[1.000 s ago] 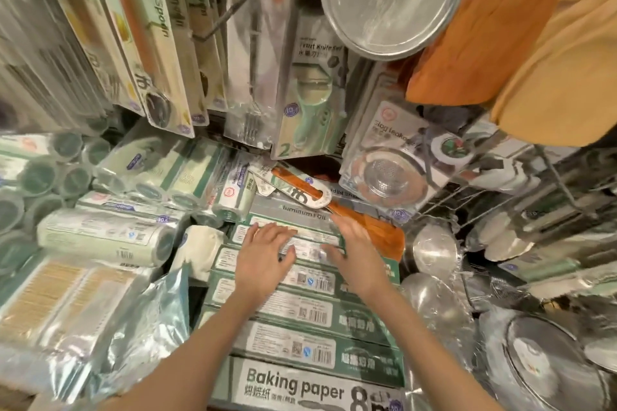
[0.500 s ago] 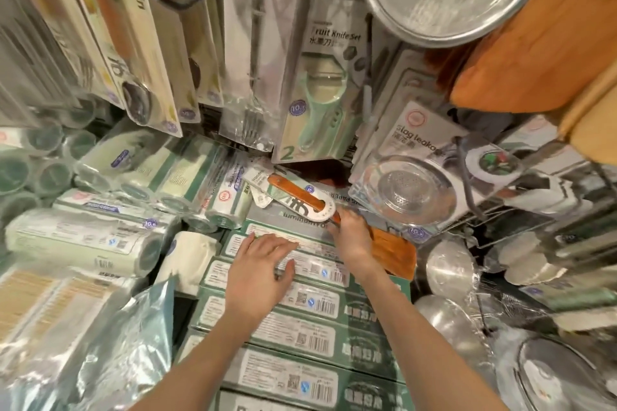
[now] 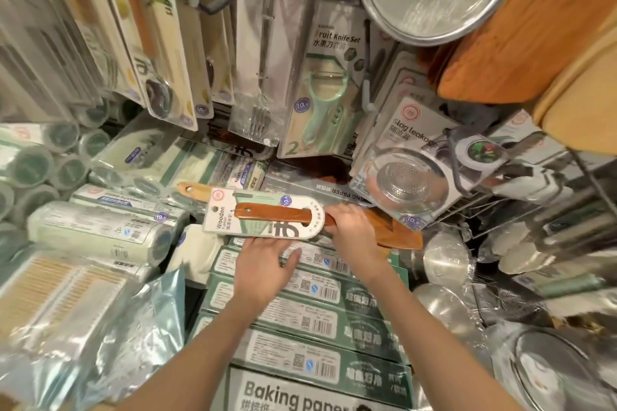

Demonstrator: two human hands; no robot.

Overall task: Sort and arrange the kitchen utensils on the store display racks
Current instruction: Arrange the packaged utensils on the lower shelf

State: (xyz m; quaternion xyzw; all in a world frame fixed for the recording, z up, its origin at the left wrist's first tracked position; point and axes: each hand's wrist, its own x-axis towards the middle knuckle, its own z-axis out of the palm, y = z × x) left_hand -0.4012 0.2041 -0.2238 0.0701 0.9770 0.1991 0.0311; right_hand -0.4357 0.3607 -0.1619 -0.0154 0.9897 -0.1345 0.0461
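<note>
Wooden turner (image 3: 334,220) on its white-and-green card (image 3: 263,218) lies level just beyond both hands, above the stacked green boxes (image 3: 320,314). The right hand (image 3: 355,237) curls round the turner's middle, where the handle leaves the card, and its broad orange-brown blade juts out past that hand to the right. The left hand (image 3: 263,264) lies open with straight fingers under the card's near edge, fingertips hidden beneath it and the thumb spread over a box label. A second, paler wooden handle (image 3: 193,191) pokes out beyond the card's left end. Farther off, above the hands, hang a fruit knife set (image 3: 325,90) and a packed sink strainer (image 3: 405,177).
</note>
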